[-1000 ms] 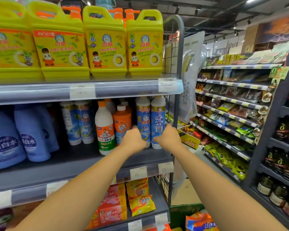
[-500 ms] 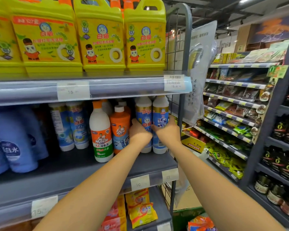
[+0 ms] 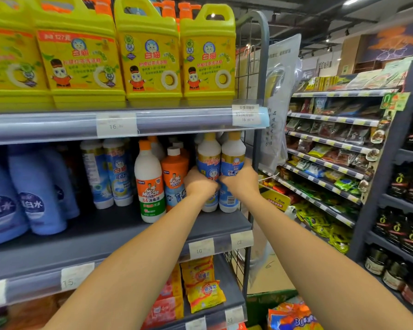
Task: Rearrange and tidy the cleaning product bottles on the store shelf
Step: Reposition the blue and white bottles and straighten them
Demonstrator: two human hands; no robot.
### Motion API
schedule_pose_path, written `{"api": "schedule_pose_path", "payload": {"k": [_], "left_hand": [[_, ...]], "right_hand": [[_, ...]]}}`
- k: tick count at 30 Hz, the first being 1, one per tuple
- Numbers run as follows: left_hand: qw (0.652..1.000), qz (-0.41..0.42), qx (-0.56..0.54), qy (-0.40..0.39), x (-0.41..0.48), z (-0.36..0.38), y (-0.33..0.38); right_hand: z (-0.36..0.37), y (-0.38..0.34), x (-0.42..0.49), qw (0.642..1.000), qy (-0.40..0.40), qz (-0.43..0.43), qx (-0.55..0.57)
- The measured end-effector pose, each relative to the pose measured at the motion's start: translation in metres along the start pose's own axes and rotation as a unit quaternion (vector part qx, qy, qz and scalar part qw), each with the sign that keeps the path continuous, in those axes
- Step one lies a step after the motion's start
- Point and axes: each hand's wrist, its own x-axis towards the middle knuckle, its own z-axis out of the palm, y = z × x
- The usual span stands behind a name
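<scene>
Shelf-tidying view, right end of middle shelf (image 3: 224, 222). Gripping left cat-label cleaner bottle (image 3: 208, 151) with left hand (image 3: 200, 185), fingers curled round its blue label. Gripping right cat-label cleaner bottle (image 3: 233, 150) with right hand (image 3: 240, 183), likewise wrapped round the body. Holding both upright, touching side by side, bases down at the shelf surface, just beside wire end panel (image 3: 246, 67). Showing, just left, orange Mr Muscle bottle (image 3: 174, 167) and white Mr Muscle 84 bottle (image 3: 149, 184); above, yellow detergent jugs (image 3: 208, 55).
</scene>
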Motion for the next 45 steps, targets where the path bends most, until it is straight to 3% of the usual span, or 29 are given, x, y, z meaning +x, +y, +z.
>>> {"api": "schedule_pose_path", "payload": {"k": [10,14,19,24,29,37,45], "left_hand": [[0.982,0.039,-0.176,0.048,-0.06,-0.01,-0.027],[0.974,0.086,-0.188,0.087,-0.082,-0.034,-0.026],[0.974,0.073,-0.179,0.117,-0.112,-0.073,-0.039],[0.966,0.001,-0.186,0.18,-0.136,-0.111,-0.072],[0.946,-0.046,-0.229,0.224,-0.146,-0.154,-0.104],[0.929,-0.05,-0.271,0.247,-0.123,-0.221,-0.13],[0.944,-0.024,-0.284,0.168,-0.079,-0.264,-0.171]], "right_hand": [[-0.027,0.011,-0.064,0.991,-0.023,-0.074,0.108],[-0.031,0.002,-0.086,0.985,-0.041,-0.11,0.126],[-0.026,-0.021,-0.12,0.972,-0.085,-0.16,0.149],[-0.003,-0.041,-0.148,0.958,-0.151,-0.18,0.165],[0.023,-0.068,-0.168,0.943,-0.203,-0.219,0.149],[0.079,-0.113,-0.176,0.93,-0.24,-0.265,0.083],[0.15,-0.137,-0.166,0.937,-0.173,-0.299,-0.056]]}}
